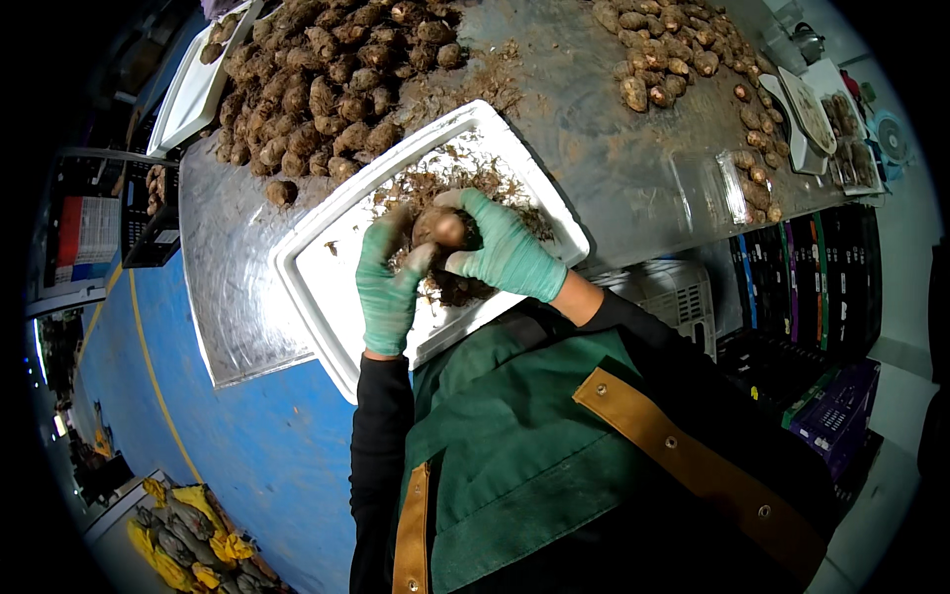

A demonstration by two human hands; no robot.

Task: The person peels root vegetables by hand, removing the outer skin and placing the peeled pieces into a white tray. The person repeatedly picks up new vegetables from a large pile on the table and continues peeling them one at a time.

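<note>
My left hand (390, 281) and my right hand (500, 247), both in green gloves, grip a brown hairy tuber (445, 228) between their fingers, slightly blurred. They are over a white plastic tray (315, 262) that holds dark root fibres and peelings (505, 188). The tray lies at an angle on the metal table (223, 287), its lower end over the front edge.
A big pile of hairy tubers (317, 89) covers the back left beside another white tray (175, 99). Cleaner tubers (658, 54) lie back right, near clear packs (732, 188) and a scale (807, 129). Stacked crates (802, 282) stand below right; a blue floor (198, 426) shows left.
</note>
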